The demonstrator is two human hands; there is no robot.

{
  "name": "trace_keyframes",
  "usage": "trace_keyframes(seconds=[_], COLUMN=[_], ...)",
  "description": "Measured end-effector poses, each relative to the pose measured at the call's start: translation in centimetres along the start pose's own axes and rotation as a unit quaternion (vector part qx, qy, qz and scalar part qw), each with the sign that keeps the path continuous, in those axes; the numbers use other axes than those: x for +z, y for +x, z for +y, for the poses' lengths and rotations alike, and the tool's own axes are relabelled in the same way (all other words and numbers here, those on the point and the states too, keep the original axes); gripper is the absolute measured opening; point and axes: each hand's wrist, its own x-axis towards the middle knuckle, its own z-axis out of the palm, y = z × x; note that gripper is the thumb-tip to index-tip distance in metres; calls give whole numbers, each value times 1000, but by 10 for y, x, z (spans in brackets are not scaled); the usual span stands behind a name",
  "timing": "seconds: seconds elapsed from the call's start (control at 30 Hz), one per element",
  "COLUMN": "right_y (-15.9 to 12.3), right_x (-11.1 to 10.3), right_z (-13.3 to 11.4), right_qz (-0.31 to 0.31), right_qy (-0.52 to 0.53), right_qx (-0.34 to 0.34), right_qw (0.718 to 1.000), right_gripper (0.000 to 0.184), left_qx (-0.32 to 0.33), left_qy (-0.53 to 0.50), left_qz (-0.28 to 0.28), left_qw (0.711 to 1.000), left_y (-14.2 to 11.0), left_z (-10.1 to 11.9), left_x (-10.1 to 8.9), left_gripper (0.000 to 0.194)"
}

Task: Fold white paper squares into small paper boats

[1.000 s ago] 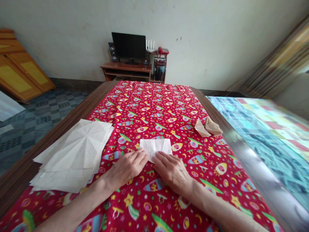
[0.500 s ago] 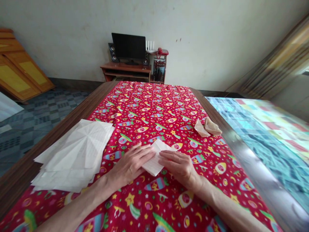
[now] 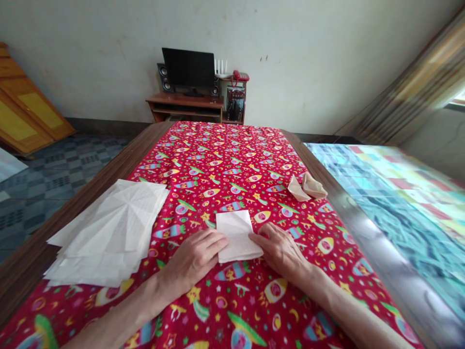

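A small folded sheet of white paper (image 3: 238, 236) lies in front of me on the red patterned cloth (image 3: 232, 167), its layers showing along the near edge. My left hand (image 3: 201, 249) holds the paper's left edge, fingers closed together with the thumb side hidden. At the right edge my right hand (image 3: 279, 247) pinches the paper between thumb and fingers. A pile of creased white paper sheets (image 3: 112, 225) rests to the left, its top sheet marked by folds spreading from the middle. Two folded paper pieces (image 3: 307, 188) sit at the right, toward the table edge.
The wooden table's rim (image 3: 123, 167) shows beside the cloth. Beyond its far end stands a desk (image 3: 185, 101) with a monitor (image 3: 189, 69), speakers and a red telephone (image 3: 240, 76). A bed with a patterned cover (image 3: 385, 194) adjoins on the right. A yellow cabinet (image 3: 29, 104) stands at left.
The folded paper has turned from a diamond position to one with its edges roughly square to me. Both hands have shifted from lying over it to its left and right edges.
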Motion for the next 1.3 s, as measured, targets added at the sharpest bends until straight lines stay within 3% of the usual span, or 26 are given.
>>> trace_keyframes(seconds=[0.17,0.33,0.5,0.67,0.83,0.9,0.97,1.03,1.17,1.3], right_y=[2,11,19,30,36,37,37,37,37,38], right_x=[-2,-3,1,-2,-3,-3,-2,-1,2,4], right_z=[3,3,1,-6,-9,-9,-8,-6,-3,-3], right_qz=[-16,-39,-52,-76,-96,-106,-116,-126,-127,-125], right_qy=[139,192,144,66,10,-3,-15,-23,-44,-59], right_qx=[96,172,258,282,280,271,264,259,248,247], right_qw=[985,965,954,954,955,957,957,957,959,959], right_gripper=[20,21,27,31,30,28,27,27,29,29], left_qx=[-104,-165,-223,-253,-253,-250,-222,-154,-25,-29], left_qy=[-77,-99,-27,78,157,161,153,139,91,64], left_qz=[43,39,13,-18,-38,-16,22,31,-53,-87], left_qw=[991,981,974,964,954,955,963,978,994,994], left_y=[-1,0,9,23,25,24,23,24,25,22], left_z=[-8,-14,-12,-3,-2,-2,-1,3,11,13], left_x=[10,14,12,6,6,7,8,9,12,17], left_gripper=[17,21,27,28,22,15,20,34,46,49])
